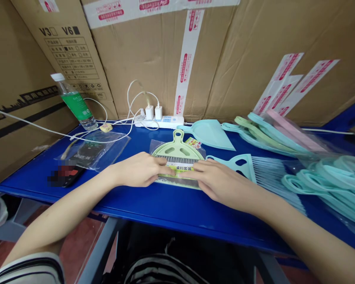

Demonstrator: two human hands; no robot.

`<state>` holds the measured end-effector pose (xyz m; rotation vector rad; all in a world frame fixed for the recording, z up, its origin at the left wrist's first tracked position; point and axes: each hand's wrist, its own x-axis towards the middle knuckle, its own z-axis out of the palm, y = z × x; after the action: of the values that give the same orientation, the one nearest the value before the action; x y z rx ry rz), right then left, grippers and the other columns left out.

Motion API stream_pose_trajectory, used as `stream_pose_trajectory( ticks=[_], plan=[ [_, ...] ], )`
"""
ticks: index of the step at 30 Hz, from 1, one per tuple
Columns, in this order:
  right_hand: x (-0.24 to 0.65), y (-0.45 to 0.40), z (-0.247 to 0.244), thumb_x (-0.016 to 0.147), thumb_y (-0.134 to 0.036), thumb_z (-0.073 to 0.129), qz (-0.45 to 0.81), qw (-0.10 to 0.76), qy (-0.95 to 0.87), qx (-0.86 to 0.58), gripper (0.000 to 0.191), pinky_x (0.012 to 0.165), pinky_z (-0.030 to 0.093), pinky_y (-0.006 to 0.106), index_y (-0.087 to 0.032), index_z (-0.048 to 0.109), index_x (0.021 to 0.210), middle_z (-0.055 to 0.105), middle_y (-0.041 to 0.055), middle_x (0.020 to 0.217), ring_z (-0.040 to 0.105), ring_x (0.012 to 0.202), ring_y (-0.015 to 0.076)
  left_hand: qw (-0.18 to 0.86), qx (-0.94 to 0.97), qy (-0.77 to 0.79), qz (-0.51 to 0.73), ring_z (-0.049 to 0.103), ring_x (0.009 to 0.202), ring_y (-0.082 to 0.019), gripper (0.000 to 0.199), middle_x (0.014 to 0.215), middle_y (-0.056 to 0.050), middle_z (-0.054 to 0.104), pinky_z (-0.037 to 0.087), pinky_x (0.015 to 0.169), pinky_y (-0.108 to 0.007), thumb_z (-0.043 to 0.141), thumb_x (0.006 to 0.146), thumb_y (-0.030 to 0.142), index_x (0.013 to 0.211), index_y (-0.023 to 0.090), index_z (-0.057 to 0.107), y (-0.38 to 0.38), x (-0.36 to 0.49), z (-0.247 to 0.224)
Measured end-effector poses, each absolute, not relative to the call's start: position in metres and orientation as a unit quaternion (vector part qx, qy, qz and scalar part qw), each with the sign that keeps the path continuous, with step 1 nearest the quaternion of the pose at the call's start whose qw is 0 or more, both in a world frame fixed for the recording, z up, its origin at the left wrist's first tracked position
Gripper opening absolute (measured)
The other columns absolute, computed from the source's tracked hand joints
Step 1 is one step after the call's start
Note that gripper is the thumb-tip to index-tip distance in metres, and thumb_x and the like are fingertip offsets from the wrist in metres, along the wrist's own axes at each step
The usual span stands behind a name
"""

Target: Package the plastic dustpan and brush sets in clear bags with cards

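The green set (179, 148), a dustpan with a brush laid over it in a clear bag, lies flat near the front edge of the blue worktop (142, 207), handle pointing away from the person. The left hand (139, 169) touches its left side, thumb and forefinger reaching onto the label (183, 168); the right hand (220, 179) lays extended fingers on the label's right end. I cannot tell whether either hand grips the bag. A teal brush (252, 169) lies just beside the right hand, partly hidden by it. Behind is a teal dustpan (213, 134); more pans (328, 177) are piled to the right. A bottle (77, 104) stands tilted in view at far left.
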<state>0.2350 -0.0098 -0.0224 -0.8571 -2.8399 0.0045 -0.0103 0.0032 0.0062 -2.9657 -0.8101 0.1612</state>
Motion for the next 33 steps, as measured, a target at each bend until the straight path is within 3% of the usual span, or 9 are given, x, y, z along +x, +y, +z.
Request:
stream_pose_trajectory(
  ticks=[4, 11, 21, 33],
  plan=[
    [0.236, -0.011, -0.02, 0.082, 0.001, 0.041, 0.001, 0.101, -0.953, -0.287, 0.056, 0.081, 0.049, 0.038, -0.025, 0.069, 0.123, 0.065, 0.0048, 0.082, 0.061, 0.078, 0.0195, 0.02, -0.964, -0.263, 0.039, 0.066, 0.074, -0.017, 0.05, 0.095, -0.003, 0.07, 0.044, 0.056, -0.025, 0.046, 0.08, 0.003, 0.12, 0.026, 0.066, 0.004, -0.012, 0.006],
    [0.24, -0.009, -0.016, 0.082, -0.001, 0.043, 0.006, 0.085, -0.949, -0.302, 0.044, 0.076, 0.046, 0.035, -0.021, 0.076, 0.101, 0.065, 0.0059, 0.079, 0.059, 0.074, 0.0193, -0.003, -0.965, -0.262, 0.009, 0.069, 0.079, -0.017, 0.047, 0.096, -0.002, 0.072, 0.047, 0.062, -0.025, 0.045, 0.079, 0.002, 0.112, 0.025, 0.068, 0.007, -0.017, 0.005],
    [0.24, -0.009, -0.015, 0.083, -0.002, 0.043, 0.016, 0.084, -0.949, -0.303, 0.043, 0.076, 0.045, 0.035, -0.022, 0.076, 0.101, 0.067, 0.006, 0.08, 0.061, 0.074, 0.0198, -0.018, -0.967, -0.255, -0.001, 0.07, 0.083, -0.017, 0.05, 0.093, -0.001, 0.075, 0.048, 0.064, -0.025, 0.044, 0.077, 0.001, 0.112, 0.024, 0.07, 0.007, -0.019, 0.005],
    [0.244, -0.008, -0.017, 0.085, -0.003, 0.042, 0.014, 0.085, -0.948, -0.306, 0.038, 0.08, 0.045, 0.036, -0.02, 0.075, 0.094, 0.069, 0.0061, 0.082, 0.063, 0.08, 0.0203, -0.005, -0.967, -0.255, -0.022, 0.07, 0.08, -0.017, 0.042, 0.088, -0.001, 0.075, 0.047, 0.061, -0.026, 0.043, 0.08, 0.001, 0.096, 0.023, 0.075, 0.009, -0.026, 0.01]
  ],
)
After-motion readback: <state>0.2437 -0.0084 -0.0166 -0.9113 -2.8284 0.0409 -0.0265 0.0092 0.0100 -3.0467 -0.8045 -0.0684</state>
